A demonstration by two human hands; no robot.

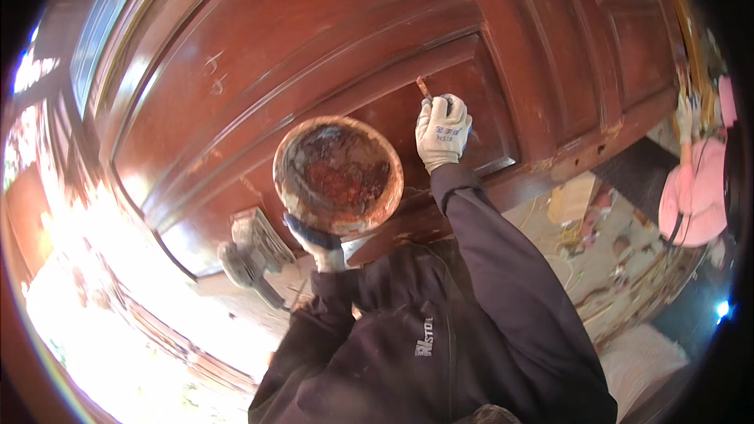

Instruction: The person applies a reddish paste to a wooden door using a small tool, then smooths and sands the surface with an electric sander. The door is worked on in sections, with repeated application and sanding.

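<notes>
A large reddish-brown wooden door panel (259, 55) with raised mouldings lies before me. My gloved left hand (316, 245) grips the near rim of a round bowl (397, 177), smeared inside with dark red-brown paste. Over the panel, to the right of the bowl, my gloved right hand (444, 129) is closed on a slim tool (424, 86). Its narrow, reddish-brown end points away from me toward the panel's moulding; the rest is hidden in the glove, and its exact kind cannot be made out.
A grey power sander (247, 259) rests by the panel's near left edge. At the far right is another person in pink (695, 196), with a gloved hand (687, 114) near the wood. Scraps and a piece of cardboard (571, 199) litter the floor on the right. Bright light washes out the left.
</notes>
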